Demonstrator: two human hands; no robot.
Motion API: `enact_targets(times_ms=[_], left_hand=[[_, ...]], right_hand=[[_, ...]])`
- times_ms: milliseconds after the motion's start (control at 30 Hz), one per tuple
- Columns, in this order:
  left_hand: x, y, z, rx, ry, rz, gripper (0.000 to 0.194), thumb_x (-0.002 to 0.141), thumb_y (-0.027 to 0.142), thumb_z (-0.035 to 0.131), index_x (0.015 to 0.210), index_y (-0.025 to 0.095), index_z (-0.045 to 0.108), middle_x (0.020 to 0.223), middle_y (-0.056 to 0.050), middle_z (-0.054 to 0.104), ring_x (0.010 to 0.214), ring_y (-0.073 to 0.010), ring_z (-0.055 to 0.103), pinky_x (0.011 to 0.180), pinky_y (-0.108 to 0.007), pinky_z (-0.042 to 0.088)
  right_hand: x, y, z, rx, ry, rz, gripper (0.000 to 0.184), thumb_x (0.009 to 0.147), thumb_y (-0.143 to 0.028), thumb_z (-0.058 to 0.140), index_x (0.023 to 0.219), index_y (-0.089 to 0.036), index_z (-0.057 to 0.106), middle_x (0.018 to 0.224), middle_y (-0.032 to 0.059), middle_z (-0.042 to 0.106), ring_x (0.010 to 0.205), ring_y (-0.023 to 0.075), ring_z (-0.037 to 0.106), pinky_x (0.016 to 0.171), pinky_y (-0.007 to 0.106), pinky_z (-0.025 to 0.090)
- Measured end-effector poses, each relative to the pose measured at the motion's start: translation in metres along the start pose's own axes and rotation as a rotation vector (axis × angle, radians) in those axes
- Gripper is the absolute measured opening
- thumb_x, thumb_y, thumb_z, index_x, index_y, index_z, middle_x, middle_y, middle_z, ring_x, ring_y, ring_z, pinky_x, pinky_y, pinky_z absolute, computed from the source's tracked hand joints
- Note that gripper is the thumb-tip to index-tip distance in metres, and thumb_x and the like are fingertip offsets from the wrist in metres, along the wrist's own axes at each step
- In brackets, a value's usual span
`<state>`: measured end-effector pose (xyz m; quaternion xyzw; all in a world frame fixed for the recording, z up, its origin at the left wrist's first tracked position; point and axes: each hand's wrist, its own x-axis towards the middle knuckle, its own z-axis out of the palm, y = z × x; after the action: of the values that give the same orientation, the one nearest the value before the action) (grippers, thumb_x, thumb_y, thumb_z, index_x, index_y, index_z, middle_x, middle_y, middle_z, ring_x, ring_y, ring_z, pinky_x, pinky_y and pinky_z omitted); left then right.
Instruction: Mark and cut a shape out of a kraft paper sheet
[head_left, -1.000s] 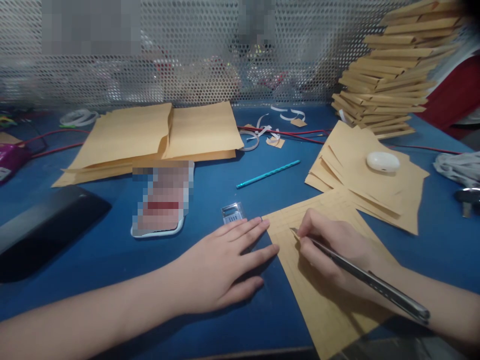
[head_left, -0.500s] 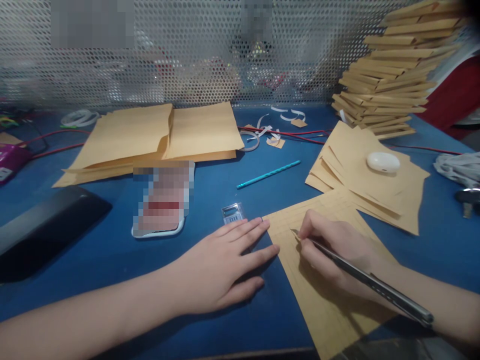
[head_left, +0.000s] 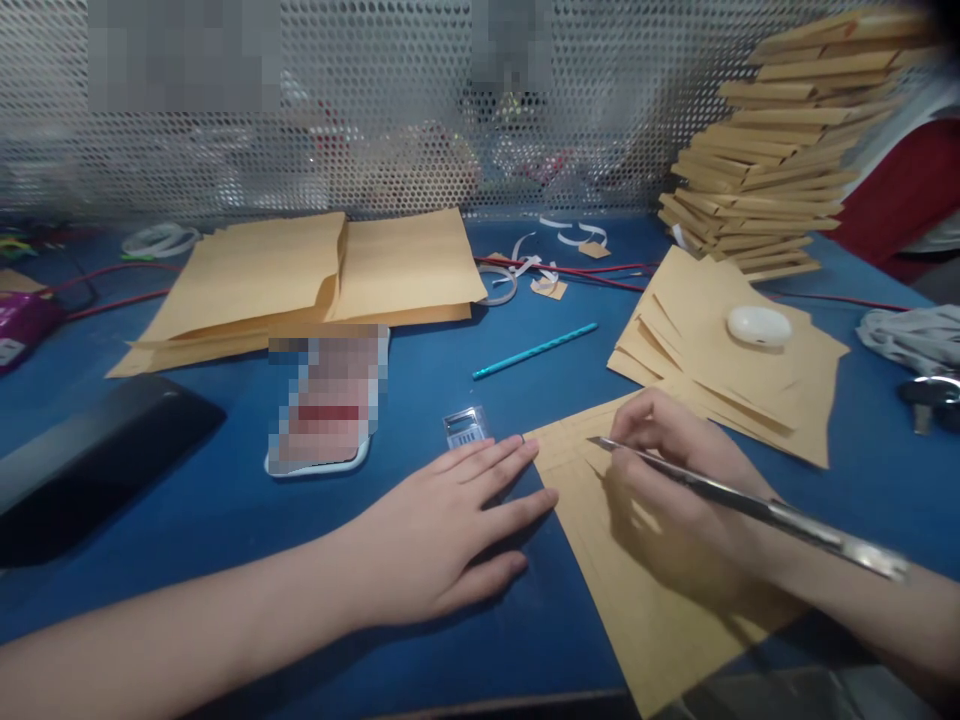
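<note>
My right hand (head_left: 697, 470) grips a slim dark pen (head_left: 750, 505) with a pointed silvery tip. The tip hovers over the upper part of a brown envelope (head_left: 675, 620), its shadow lying apart from it on the paper. Faint lines show near the envelope's top. My left hand (head_left: 442, 535) lies flat, fingers spread, with the fingertips at the envelope's left edge. Under its fingers, partly hidden, is a small clear plastic item (head_left: 465, 424) with blue markings. A teal twisted stick (head_left: 536, 351) rests beyond the hands.
Loose brown envelopes (head_left: 675, 345) lie at right under a white rounded case (head_left: 759, 326). Behind them leans a tall envelope stack (head_left: 757, 170). More envelopes (head_left: 255, 265), a phone (head_left: 330, 400) and a black object (head_left: 105, 460) sit left. Perforated metal (head_left: 360, 130) backs the table.
My right hand has lifted slightly, raising the pen tip off the envelope and tilting the pen flatter. My left hand stays in place.
</note>
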<state>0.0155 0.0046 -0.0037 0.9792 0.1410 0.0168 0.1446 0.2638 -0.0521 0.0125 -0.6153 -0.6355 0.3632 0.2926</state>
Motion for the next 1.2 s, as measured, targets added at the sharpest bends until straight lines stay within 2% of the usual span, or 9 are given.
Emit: enact_targets(times_ms=[100,233,333,467,667,933,1200], left_hand=[[0.001,0.0,0.0,0.001,-0.006,-0.004,0.047,0.097,0.04,0.041,0.14,0.023,0.042,0.151,-0.014,0.027,0.139,-0.0311,0.028,0.111,-0.048,0.027],[0.001,0.0,0.0,0.001,0.012,-0.003,0.046,0.097,0.04,0.042,0.14,0.023,0.042,0.151,-0.014,0.027,0.139,-0.0308,0.027,0.112,-0.047,0.027],[0.0,0.0,-0.001,0.01,0.011,0.004,0.046,0.097,0.039,0.042,0.14,0.022,0.042,0.151,-0.014,0.027,0.139,-0.0308,0.026,0.112,-0.048,0.026],[0.0,0.001,-0.002,0.022,0.014,0.005,0.047,0.097,0.039,0.042,0.14,0.022,0.042,0.151,-0.015,0.027,0.139,-0.0305,0.026,0.111,-0.048,0.028],[0.0,0.0,-0.002,0.013,0.011,0.006,0.046,0.096,0.038,0.043,0.14,0.021,0.042,0.151,-0.015,0.027,0.139,-0.0304,0.027,0.111,-0.048,0.028],[0.001,0.001,-0.003,0.026,-0.033,0.011,0.049,0.094,0.035,0.047,0.141,0.021,0.04,0.151,-0.017,0.026,0.138,-0.0331,0.028,0.109,-0.051,0.03],[0.002,0.0,-0.005,0.001,-0.04,0.012,0.049,0.094,0.033,0.048,0.141,0.02,0.041,0.151,-0.016,0.025,0.138,-0.035,0.028,0.108,-0.053,0.031]], right_hand=[[0.006,-0.007,-0.004,0.127,0.035,0.09,0.01,0.085,-0.031,0.056,0.088,-0.023,0.051,0.066,-0.0029,0.063,0.056,0.0122,0.058,0.05,0.023,0.044],[0.018,-0.01,-0.011,0.217,0.029,0.089,0.021,0.075,-0.039,0.07,0.082,-0.021,0.061,0.076,0.0023,0.07,0.07,0.0158,0.064,0.06,0.026,0.048],[0.029,-0.007,-0.018,0.204,0.016,0.079,0.024,0.074,-0.044,0.07,0.074,-0.02,0.065,0.071,0.0016,0.069,0.061,0.0135,0.059,0.055,0.026,0.043],[0.044,-0.003,-0.026,0.2,0.014,-0.008,0.035,0.08,-0.047,0.064,0.061,-0.018,0.059,0.055,-0.0012,0.06,0.051,0.0094,0.049,0.05,0.025,0.034],[0.058,0.011,-0.022,0.387,-0.042,-0.052,0.029,0.082,-0.039,0.066,0.069,-0.02,0.047,0.053,-0.0052,0.058,0.047,0.008,0.045,0.045,0.024,0.026],[0.048,0.026,-0.018,0.399,0.018,-0.088,0.038,0.075,-0.034,0.072,0.06,-0.021,0.04,0.051,-0.0071,0.046,0.048,0.0084,0.04,0.047,0.026,0.026],[0.053,0.038,-0.016,0.383,-0.024,-0.061,0.037,0.073,-0.038,0.073,0.06,-0.021,0.043,0.051,-0.006,0.049,0.048,0.0089,0.043,0.046,0.026,0.026]])
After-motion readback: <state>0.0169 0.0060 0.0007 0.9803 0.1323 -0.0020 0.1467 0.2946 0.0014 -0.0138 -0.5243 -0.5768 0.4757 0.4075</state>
